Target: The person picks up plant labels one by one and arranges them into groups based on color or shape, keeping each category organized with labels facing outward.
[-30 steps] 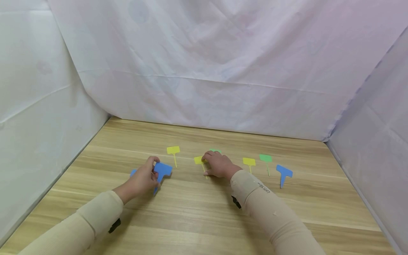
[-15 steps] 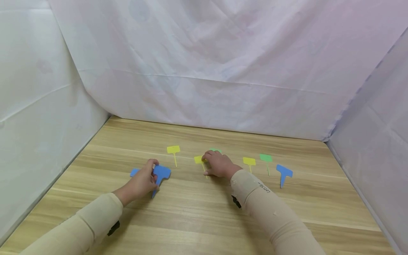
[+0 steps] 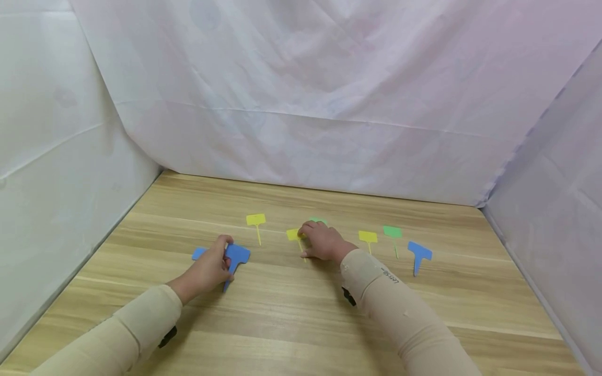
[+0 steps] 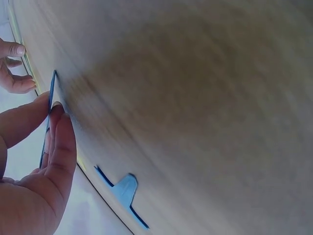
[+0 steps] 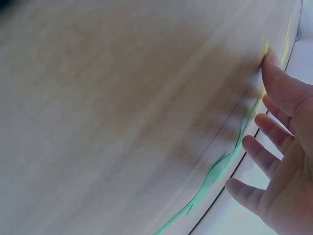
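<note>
My left hand [image 3: 207,270] pinches a blue T-shaped plant label [image 3: 239,254] between thumb and fingers. Its pointed stem tilts down toward the table's front. In the left wrist view the held label shows edge-on. Behind that hand another blue plant label [image 3: 198,254] lies partly hidden; the left wrist view shows it as a flat T [image 4: 125,191]. My right hand [image 3: 324,243] rests over a yellow plant label [image 3: 292,235], fingertips at its head and thumb at its thin stem. In the right wrist view the fingers are spread. A green label [image 3: 318,220] sits partly hidden beyond this hand.
One yellow label [image 3: 256,219] lies between the hands, farther back. To the right lie another yellow label [image 3: 368,236], a green label [image 3: 392,232] and a blue label [image 3: 420,251]. White cloth [image 3: 301,104] encloses the wooden table [image 3: 282,334] at the back and sides.
My left hand has lowered the blue label slightly toward the table and shifted it a little left and nearer. My right hand has stayed in place.
</note>
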### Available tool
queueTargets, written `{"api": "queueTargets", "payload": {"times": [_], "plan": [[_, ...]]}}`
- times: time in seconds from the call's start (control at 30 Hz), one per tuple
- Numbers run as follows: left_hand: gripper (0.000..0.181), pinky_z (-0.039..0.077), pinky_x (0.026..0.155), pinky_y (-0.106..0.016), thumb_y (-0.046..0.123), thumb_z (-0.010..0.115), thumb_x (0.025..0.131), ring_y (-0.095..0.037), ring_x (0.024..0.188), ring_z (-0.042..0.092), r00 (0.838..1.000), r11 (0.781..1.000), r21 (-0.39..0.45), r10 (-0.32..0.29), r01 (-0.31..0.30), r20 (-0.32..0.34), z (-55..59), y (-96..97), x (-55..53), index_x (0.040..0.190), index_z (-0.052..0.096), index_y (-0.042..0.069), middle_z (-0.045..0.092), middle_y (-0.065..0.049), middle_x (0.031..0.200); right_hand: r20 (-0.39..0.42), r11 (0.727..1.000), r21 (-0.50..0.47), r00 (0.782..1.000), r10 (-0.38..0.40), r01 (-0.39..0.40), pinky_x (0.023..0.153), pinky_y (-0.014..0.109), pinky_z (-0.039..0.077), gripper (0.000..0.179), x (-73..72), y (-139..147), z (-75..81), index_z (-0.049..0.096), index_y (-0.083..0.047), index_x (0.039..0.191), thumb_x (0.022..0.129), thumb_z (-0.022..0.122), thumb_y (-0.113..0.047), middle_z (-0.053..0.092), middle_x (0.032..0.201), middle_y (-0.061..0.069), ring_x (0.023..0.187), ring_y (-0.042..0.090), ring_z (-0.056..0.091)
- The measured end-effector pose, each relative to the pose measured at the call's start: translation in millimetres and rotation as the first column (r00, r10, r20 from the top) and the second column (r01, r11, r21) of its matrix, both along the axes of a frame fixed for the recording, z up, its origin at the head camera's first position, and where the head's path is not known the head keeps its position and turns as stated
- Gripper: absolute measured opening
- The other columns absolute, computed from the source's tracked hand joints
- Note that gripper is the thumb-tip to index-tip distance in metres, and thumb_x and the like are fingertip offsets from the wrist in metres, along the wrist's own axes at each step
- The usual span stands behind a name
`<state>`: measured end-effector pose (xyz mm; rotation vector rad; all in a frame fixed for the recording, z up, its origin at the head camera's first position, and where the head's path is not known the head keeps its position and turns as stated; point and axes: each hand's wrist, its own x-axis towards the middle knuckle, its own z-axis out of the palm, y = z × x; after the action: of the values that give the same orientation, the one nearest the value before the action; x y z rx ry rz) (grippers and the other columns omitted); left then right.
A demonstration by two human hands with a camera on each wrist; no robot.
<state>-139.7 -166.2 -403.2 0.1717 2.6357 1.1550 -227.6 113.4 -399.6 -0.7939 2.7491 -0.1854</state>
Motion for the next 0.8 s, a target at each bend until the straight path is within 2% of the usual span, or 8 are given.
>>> {"api": "queueTargets", "payload": {"times": [0.27,0.37,0.47,0.57,0.8], "plan": [[0.073,0.045,0.064,-0.030,-0.011,0.073,0.077,-0.021,0.075,0.051,0.999,0.997,-0.073,-0.026,0.023,-0.033,1.7,1.0,3.4,0.135,0.029,-0.003,0.051,-0.012,0.088,0.001,1.000,0.002,1.000,0.001,-0.001,0.095,0.053,0.043,0.053,-0.5,-0.1,0.0,0.053,-0.014,0.131,0.088,0.070,-0.038,0.045,0.142,0.006,0.129,0.030,0.043],[0.074,0.051,0.072,-0.037,-0.007,0.075,0.077,-0.026,0.085,0.060,0.996,0.990,-0.138,-0.055,0.044,-0.076,1.8,1.2,5.1,0.135,0.029,-0.004,0.059,-0.019,0.099,-0.001,1.000,0.000,1.000,0.002,-0.002,0.095,0.053,0.043,0.053,-0.5,-0.1,0.1,0.053,-0.014,0.131,0.088,0.070,-0.039,0.046,0.141,0.005,0.129,0.030,0.043],[0.074,0.052,0.083,-0.044,-0.004,0.077,0.076,-0.036,0.101,0.062,0.990,0.981,-0.187,-0.081,0.058,-0.118,2.5,1.6,6.5,0.135,0.031,-0.006,0.058,-0.030,0.116,-0.003,1.000,0.006,1.000,0.002,-0.002,0.095,0.053,0.044,0.053,-0.7,0.0,-0.4,0.053,-0.014,0.131,0.087,0.070,-0.039,0.046,0.141,0.005,0.129,0.030,0.043],[0.074,0.050,0.089,-0.049,-0.003,0.078,0.076,-0.043,0.111,0.058,0.988,0.977,-0.205,-0.083,0.054,-0.133,3.7,2.1,7.5,0.134,0.032,-0.007,0.051,-0.035,0.126,-0.006,1.000,0.013,1.000,0.002,-0.002,0.095,0.052,0.044,0.053,-0.8,0.1,-1.5,0.053,-0.014,0.131,0.087,0.070,-0.039,0.046,0.141,0.005,0.129,0.029,0.043],[0.073,0.041,0.097,-0.056,0.002,0.080,0.075,-0.051,0.125,0.042,0.988,0.971,-0.237,-0.055,0.019,-0.146,4.1,1.0,6.8,0.132,0.037,-0.008,0.045,-0.037,0.132,-0.003,1.000,0.009,1.000,-0.001,0.001,0.096,0.052,0.043,0.053,-0.8,-0.1,-1.6,0.053,-0.014,0.132,0.088,0.070,-0.039,0.045,0.142,0.005,0.130,0.029,0.042]]}}
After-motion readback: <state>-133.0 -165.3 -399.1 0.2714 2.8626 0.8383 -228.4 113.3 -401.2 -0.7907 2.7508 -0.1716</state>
